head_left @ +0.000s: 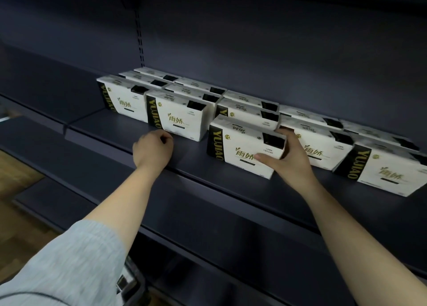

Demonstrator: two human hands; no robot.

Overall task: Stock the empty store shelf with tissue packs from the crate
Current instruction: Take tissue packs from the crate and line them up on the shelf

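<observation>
1. Dark shelf (129,130) carries rows of white tissue packs (323,130) toward one o'clock.
2. Front pack (240,148) stands upright; right hand (288,160) grips its three o'clock edge, thumb across the face.
3. Left hand (152,149), at the pack's nine o'clock, is curled and holds nothing.

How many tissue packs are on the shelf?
13 tissue packs: five along the front, one in the right hand; five behind those, three more at the back left. Others may be hidden.
</observation>
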